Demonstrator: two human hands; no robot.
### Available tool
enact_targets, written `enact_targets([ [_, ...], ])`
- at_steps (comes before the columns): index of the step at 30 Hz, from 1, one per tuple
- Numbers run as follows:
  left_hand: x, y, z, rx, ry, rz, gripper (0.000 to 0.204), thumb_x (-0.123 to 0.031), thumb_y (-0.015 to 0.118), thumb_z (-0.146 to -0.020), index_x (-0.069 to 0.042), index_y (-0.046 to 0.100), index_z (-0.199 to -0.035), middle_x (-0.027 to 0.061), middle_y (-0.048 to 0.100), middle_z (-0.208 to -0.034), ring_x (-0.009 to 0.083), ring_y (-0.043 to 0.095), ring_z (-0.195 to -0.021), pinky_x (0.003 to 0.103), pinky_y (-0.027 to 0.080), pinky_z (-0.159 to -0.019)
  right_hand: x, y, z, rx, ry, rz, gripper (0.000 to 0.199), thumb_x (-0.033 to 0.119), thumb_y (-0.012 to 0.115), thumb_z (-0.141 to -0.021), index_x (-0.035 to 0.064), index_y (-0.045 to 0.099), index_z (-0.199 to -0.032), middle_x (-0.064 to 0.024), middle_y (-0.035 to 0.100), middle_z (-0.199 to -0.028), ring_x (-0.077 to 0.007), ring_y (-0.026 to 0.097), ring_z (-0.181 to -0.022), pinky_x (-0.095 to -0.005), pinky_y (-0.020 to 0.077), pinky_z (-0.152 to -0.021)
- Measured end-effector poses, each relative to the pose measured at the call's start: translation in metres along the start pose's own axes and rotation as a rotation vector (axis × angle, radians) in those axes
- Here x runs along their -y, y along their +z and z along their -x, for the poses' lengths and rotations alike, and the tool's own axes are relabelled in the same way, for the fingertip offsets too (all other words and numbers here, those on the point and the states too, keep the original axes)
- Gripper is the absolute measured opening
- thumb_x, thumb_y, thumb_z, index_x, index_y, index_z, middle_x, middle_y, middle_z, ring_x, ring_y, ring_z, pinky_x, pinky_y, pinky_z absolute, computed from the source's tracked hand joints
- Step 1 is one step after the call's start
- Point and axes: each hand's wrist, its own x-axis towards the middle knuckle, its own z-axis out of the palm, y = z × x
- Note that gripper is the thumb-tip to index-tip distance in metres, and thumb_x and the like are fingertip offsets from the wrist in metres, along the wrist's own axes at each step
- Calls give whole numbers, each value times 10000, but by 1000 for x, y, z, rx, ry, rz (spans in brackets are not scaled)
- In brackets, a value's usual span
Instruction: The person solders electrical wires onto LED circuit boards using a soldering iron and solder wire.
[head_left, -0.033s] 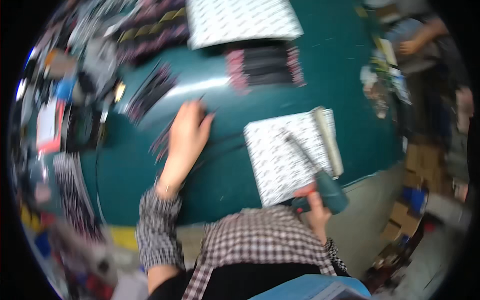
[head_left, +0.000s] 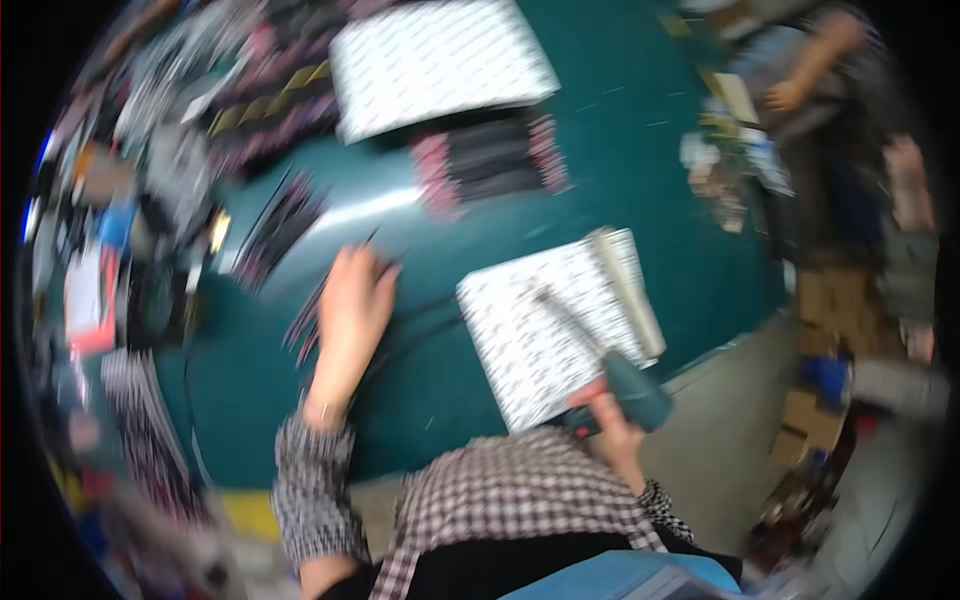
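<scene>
The white patterned pad [head_left: 510, 345] lies on the green table [head_left: 620, 170], with a pale strip [head_left: 627, 295] along its right edge. At the pad's lower right corner, the right hand [head_left: 613, 428] has its fingers wrapped around the handle of a green tool [head_left: 640, 392] shaped like a pistol; its long, thin nozzle [head_left: 572, 321] points up and left across the pad. Blur hides whether the tip touches the surface.

Left of the pad and well apart from it, the left hand [head_left: 355, 300] lies palm down over some thin wires [head_left: 302, 325], thumb a little away from the fingers. I cannot tell whether those fingers pinch any of the wires. A dark line [head_left: 430, 308], cord or shadow, runs between that hand and the pad. Beyond the pad is a dark bundle [head_left: 492, 160] with pink ends, and past that a second pad [head_left: 440, 65].

What has just changed is mainly the viewpoint: the whole scene slides left and down together, as if the head turns. Against the pad, both hands and the tool keep nearly the same places, so I judge that the work stands where it did a moment earlier.
</scene>
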Motion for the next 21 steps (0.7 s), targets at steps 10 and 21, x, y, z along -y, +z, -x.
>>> enact_targets([
  [10,8,11,14,-25,-52,64,165,-55,711,-789,2,558,-815,137,561,-802,305,576,-728,398,460,-674,-37,7,-12,-49,-225,-519,161,84,659,-911,-57,648,-987,-115,701,-849,-174,701,-781,-313,584,-728],
  [21,-6,6,4,-9,-27,20,147,-78,688,-808,3,569,-841,159,588,-855,348,587,-799,414,459,-721,-33,-7,-16,-131,-241,-675,277,167,603,-944,-73,604,-1082,-120,665,-855,-195,675,-778,-333,588,-695],
])
